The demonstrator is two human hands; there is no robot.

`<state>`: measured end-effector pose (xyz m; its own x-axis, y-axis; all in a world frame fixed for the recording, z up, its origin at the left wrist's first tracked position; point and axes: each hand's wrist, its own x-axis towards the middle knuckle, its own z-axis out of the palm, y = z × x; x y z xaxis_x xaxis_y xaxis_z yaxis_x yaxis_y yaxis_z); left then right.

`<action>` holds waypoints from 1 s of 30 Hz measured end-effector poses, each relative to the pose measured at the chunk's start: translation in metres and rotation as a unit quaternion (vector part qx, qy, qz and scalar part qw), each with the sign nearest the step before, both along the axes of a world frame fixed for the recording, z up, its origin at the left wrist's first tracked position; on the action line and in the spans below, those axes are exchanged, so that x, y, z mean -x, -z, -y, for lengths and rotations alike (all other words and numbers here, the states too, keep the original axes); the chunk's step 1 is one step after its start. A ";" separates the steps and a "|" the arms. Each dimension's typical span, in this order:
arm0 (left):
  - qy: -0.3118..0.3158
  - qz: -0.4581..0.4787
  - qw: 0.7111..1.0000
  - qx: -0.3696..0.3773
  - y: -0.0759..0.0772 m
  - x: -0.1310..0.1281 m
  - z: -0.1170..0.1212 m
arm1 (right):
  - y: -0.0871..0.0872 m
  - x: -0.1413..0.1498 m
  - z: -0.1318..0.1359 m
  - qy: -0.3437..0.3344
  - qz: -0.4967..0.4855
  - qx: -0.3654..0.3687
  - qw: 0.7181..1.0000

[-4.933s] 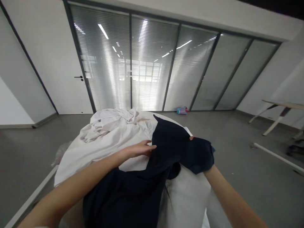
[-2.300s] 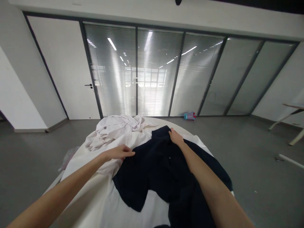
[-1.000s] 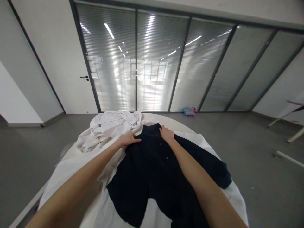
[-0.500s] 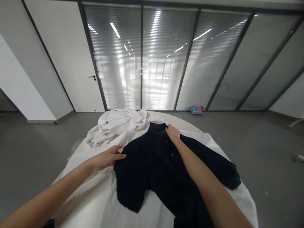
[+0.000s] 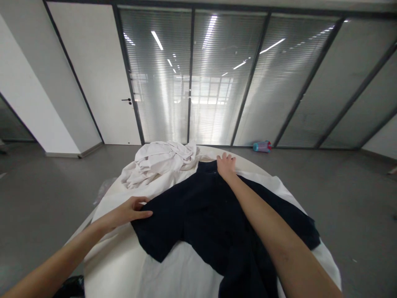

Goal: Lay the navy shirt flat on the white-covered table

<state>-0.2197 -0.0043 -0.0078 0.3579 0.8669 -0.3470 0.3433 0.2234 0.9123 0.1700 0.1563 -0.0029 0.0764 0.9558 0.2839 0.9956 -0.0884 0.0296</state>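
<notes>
Navy short-sleeved shirt (image 5: 201, 219) lies spread across a white sheet (image 5: 180, 273) on the round counter (image 5: 245, 156), its collar toward the far edge and its lower part running off toward the near edge; the left hand (image 5: 130, 210) is open, fingers loosely apart, its tips at the sleeve on that side and gripping nothing; beyond it a crumpled white cloth (image 5: 159, 163) sits heaped near the far edge, just beside the collar; the right hand (image 5: 226, 164) is open too, palm down at the collar, also not gripping. The fabric looks light and limp, likely to drag and bunch under a flat palm, so the collar and shoulder seams seem the firmest places to take hold; since the last earlier view, the left-side sleeve has spread wider, the left hand has shifted outward with it, and the right hand sits slightly farther past the collar.
</notes>
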 end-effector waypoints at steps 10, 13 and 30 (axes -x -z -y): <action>-0.118 0.076 0.983 -0.115 -0.006 0.021 0.009 | 0.010 0.063 -0.004 -0.381 -0.027 0.132 0.915; -0.124 0.068 0.981 -0.135 -0.001 0.024 0.005 | 0.017 0.060 -0.004 -0.344 -0.025 0.102 0.933; -0.196 0.024 0.964 -0.179 0.024 0.026 -0.023 | 0.039 0.082 -0.003 -0.217 -0.018 0.022 0.976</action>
<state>-0.2458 0.0187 -0.0315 -0.0131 0.9999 0.0089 0.2531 -0.0053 0.9674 0.0884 0.1594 -0.0414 -0.3287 0.9115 0.2472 0.9396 0.3421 -0.0120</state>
